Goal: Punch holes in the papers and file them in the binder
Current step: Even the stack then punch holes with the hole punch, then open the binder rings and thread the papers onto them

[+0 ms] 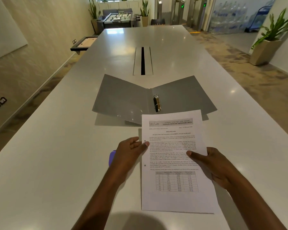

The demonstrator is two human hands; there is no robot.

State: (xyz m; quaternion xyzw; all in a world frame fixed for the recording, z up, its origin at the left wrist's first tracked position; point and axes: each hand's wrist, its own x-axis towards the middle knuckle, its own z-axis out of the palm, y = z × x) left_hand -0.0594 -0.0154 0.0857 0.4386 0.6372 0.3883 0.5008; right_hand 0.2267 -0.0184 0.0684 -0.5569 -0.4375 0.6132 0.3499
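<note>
long office room, pale glossy conference table (60, 146) running away from the camera, cable slot (142, 61) set into its middle. far end: foosball table (119, 18), potted plants, turnstile gates with green lights. another potted plant (271, 40) on the floor at right, whiteboard on the left wall.

grey ring binder (121, 98) lies open on the table, both covers tilted up a bit from the spine, inside faces up. two-ring mechanism (157, 103) sits just right of the spine; can't tell if the rings are open or closed. no sheets on the rings.

printed papers (175, 180), held up above the table just in front of the binder, top edge overlapping the binder's near edge in view. text page with a header block at top and a table in the lower part. two punched holes (145, 165) visible along the left margin. how many sheets are in the stack, can't tell.

left hand (131, 151) pinches the left edge of the papers, thumb on top near the upper hole, fingers curled behind. right hand (211, 165) grips the right edge, thumb across the front of the page, fingers underneath. both closed on the papers.

purple object (112, 157) on the table just left of the left hand, mostly hidden behind the wrist; probably the hole punch but too little shows to confirm.
</note>
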